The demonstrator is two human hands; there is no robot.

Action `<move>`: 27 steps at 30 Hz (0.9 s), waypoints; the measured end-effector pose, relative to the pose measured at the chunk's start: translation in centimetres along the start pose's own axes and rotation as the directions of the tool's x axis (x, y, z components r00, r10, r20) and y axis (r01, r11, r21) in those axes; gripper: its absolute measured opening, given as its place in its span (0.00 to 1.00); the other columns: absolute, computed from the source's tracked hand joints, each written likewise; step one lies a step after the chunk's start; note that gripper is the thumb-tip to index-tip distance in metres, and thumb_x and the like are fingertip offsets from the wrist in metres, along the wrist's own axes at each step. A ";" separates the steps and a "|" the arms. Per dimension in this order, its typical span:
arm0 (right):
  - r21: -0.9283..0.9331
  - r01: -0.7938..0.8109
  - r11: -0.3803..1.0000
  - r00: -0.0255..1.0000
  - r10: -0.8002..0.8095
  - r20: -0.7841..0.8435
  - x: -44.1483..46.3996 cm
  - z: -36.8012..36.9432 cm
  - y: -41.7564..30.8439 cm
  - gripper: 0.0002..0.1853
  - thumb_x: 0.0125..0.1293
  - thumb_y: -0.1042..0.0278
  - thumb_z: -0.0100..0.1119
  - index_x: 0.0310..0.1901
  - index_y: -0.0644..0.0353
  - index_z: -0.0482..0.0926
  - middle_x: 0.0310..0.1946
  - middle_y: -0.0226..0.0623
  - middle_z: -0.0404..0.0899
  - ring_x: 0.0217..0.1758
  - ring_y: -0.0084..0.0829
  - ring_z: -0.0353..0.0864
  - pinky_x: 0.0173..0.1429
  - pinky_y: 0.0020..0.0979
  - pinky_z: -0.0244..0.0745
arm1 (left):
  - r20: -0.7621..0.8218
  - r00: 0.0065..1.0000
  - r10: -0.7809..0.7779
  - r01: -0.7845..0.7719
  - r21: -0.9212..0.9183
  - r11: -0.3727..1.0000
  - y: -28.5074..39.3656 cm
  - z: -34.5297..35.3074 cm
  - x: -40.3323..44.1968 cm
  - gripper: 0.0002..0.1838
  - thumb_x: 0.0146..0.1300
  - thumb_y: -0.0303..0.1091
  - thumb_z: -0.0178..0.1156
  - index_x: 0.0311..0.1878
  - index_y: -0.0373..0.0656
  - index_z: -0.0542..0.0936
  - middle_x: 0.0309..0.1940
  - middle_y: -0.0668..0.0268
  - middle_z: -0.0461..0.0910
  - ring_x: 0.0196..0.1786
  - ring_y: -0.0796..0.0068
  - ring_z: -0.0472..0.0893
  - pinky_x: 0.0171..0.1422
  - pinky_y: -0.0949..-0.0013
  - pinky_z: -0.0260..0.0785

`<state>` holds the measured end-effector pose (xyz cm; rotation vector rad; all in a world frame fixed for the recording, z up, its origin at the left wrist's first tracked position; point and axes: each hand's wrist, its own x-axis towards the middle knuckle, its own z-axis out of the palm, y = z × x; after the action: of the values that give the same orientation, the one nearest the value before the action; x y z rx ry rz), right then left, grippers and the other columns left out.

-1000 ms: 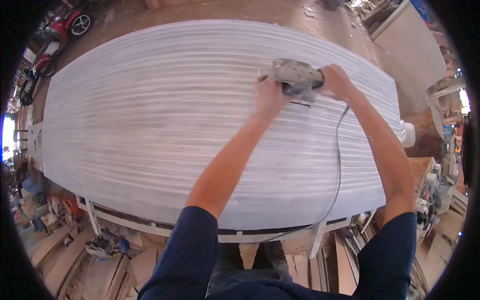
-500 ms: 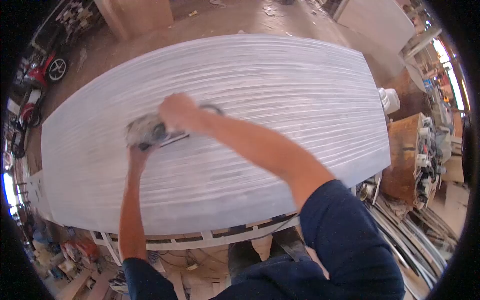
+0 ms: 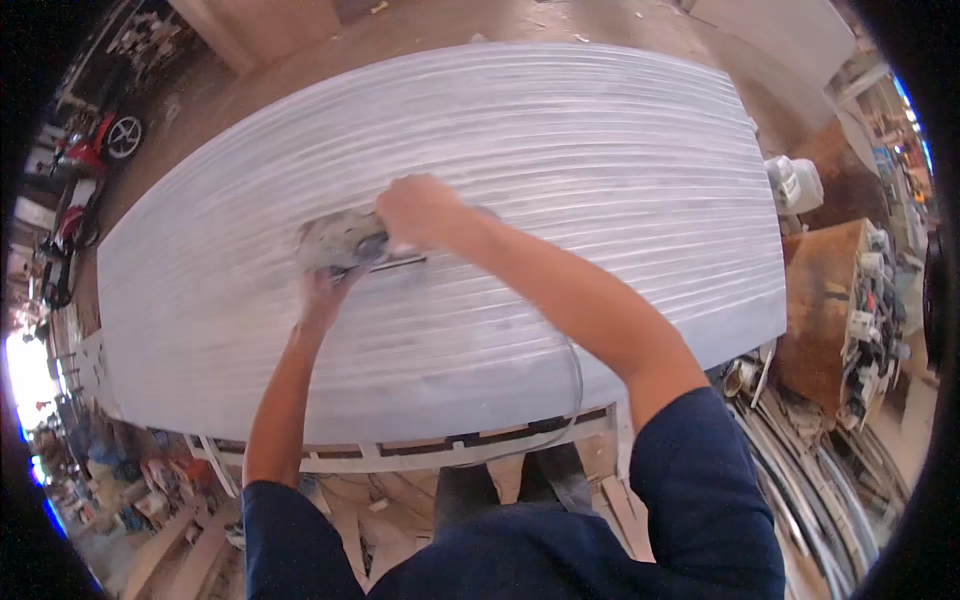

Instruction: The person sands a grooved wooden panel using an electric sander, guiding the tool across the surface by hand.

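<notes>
Sander (image 3: 337,238) sits on the panel (image 3: 620,170) between our right hand (image 3: 418,208), wrapped around its rear, and left hand (image 3: 323,296), gripping its front; we judge it hefty, rigid, steadiest held at both ends.

A long, whitish-grey panel (image 3: 600,290) lies flat, its fine parallel ridges running roughly from 9 to 3 o'clock, with a smoother, bluish-grey band along its 6 o'clock edge. The power sander (image 3: 338,238), a pale grey-beige body blurred in outline, appears to rest on the panel, toward 9 o'clock from its middle. The sander's thin base edge shows at its 4 o'clock side; its cord (image 3: 577,380) crosses the panel's 5 o'clock edge.
</notes>
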<state>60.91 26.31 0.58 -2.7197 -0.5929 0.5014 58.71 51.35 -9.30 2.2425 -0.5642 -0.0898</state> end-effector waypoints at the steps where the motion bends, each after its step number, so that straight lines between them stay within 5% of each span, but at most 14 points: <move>1: -0.027 -0.016 1.000 1.000 0.015 -0.016 -1.2 0.1 2.1 0.17 0.50 0.56 0.74 0.36 0.61 0.88 0.38 0.49 0.87 0.46 0.48 0.87 0.50 0.44 0.83 | -0.011 0.998 0.054 -0.054 0.038 0.998 2.1 1.6 1.2 0.29 0.56 0.37 0.76 0.60 0.41 0.78 0.61 0.55 0.78 0.66 0.52 0.73 0.72 0.55 0.63; 3: 0.019 -0.087 0.996 0.996 0.088 -0.035 -4.2 -0.2 6.5 0.19 0.50 0.51 0.73 0.34 0.60 0.87 0.36 0.49 0.87 0.43 0.49 0.87 0.49 0.45 0.82 | -0.015 0.971 0.240 -0.232 0.217 0.948 4.6 5.1 3.7 0.32 0.55 0.39 0.77 0.62 0.40 0.77 0.64 0.54 0.76 0.70 0.51 0.69 0.77 0.53 0.58; 5: 0.003 -0.064 0.998 0.991 0.064 -0.120 -7.9 -1.0 11.0 0.20 0.51 0.49 0.72 0.33 0.59 0.86 0.34 0.49 0.86 0.41 0.50 0.86 0.48 0.47 0.80 | -0.004 0.996 0.094 -0.094 0.016 0.995 5.6 10.3 5.6 0.36 0.53 0.41 0.78 0.64 0.40 0.76 0.67 0.54 0.73 0.72 0.51 0.67 0.77 0.52 0.59; 7: -0.003 -0.111 0.994 0.985 0.110 -0.134 -11.9 -1.6 15.5 0.21 0.51 0.48 0.72 0.34 0.59 0.84 0.32 0.48 0.85 0.40 0.51 0.85 0.47 0.47 0.79 | -0.043 0.947 0.318 -0.304 0.198 0.932 11.8 13.3 7.4 0.38 0.53 0.40 0.78 0.65 0.41 0.75 0.67 0.55 0.73 0.73 0.52 0.67 0.78 0.54 0.59; 11: -0.056 -0.240 0.969 0.963 0.230 -0.143 -21.0 -3.2 24.2 0.22 0.50 0.49 0.72 0.34 0.61 0.84 0.30 0.50 0.84 0.38 0.51 0.84 0.45 0.47 0.77 | 0.005 0.927 0.374 -0.374 0.001 0.927 18.4 22.8 11.2 0.40 0.50 0.45 0.78 0.66 0.42 0.75 0.68 0.55 0.73 0.74 0.51 0.66 0.78 0.52 0.59; 13: -0.128 -0.275 0.953 0.942 0.240 -0.235 -25.7 -2.7 29.2 0.21 0.49 0.52 0.74 0.34 0.63 0.85 0.28 0.51 0.83 0.37 0.53 0.83 0.44 0.47 0.77 | -0.013 0.923 0.385 -0.385 -0.066 0.921 20.9 28.4 12.1 0.41 0.52 0.50 0.76 0.65 0.38 0.75 0.67 0.52 0.73 0.73 0.49 0.68 0.79 0.52 0.58; 15: -0.097 -0.393 0.915 0.913 0.375 -0.161 -30.3 -4.4 31.0 0.20 0.50 0.56 0.73 0.35 0.66 0.85 0.31 0.56 0.84 0.37 0.55 0.83 0.44 0.46 0.78 | 0.110 0.931 0.348 -0.355 0.060 0.933 24.7 33.2 12.8 0.41 0.53 0.53 0.73 0.64 0.33 0.75 0.64 0.48 0.74 0.72 0.49 0.69 0.80 0.53 0.56; 17: -0.046 -0.415 0.909 0.896 0.399 -0.194 -34.4 -4.5 32.8 0.15 0.50 0.64 0.70 0.35 0.68 0.85 0.31 0.57 0.83 0.38 0.56 0.84 0.43 0.43 0.77 | 0.251 0.951 0.182 -0.180 -0.031 0.983 29.7 36.1 12.4 0.43 0.54 0.55 0.72 0.64 0.30 0.73 0.63 0.46 0.74 0.72 0.48 0.69 0.82 0.53 0.53; 21: 0.090 -0.516 0.852 0.850 0.522 -0.066 -39.9 -4.4 34.4 0.15 0.50 0.68 0.70 0.38 0.68 0.85 0.29 0.55 0.84 0.35 0.50 0.87 0.41 0.41 0.78 | -0.017 0.935 0.353 -0.352 -0.150 0.924 33.8 42.0 11.0 0.48 0.50 0.53 0.74 0.66 0.27 0.69 0.65 0.46 0.73 0.72 0.49 0.68 0.82 0.54 0.51; 27: 0.131 -0.432 0.892 0.892 0.444 -0.088 -35.6 -3.1 29.0 0.15 0.46 0.67 0.71 0.35 0.66 0.85 0.27 0.54 0.83 0.33 0.52 0.85 0.40 0.41 0.78 | -0.209 0.971 0.120 -0.169 -0.234 0.958 32.7 38.1 6.8 0.54 0.39 0.48 0.80 0.66 0.25 0.69 0.66 0.47 0.73 0.73 0.52 0.69 0.82 0.54 0.52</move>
<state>41.58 -15.41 2.19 -2.7506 0.0897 0.4569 43.57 2.98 -10.35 1.9323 -0.5758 0.1247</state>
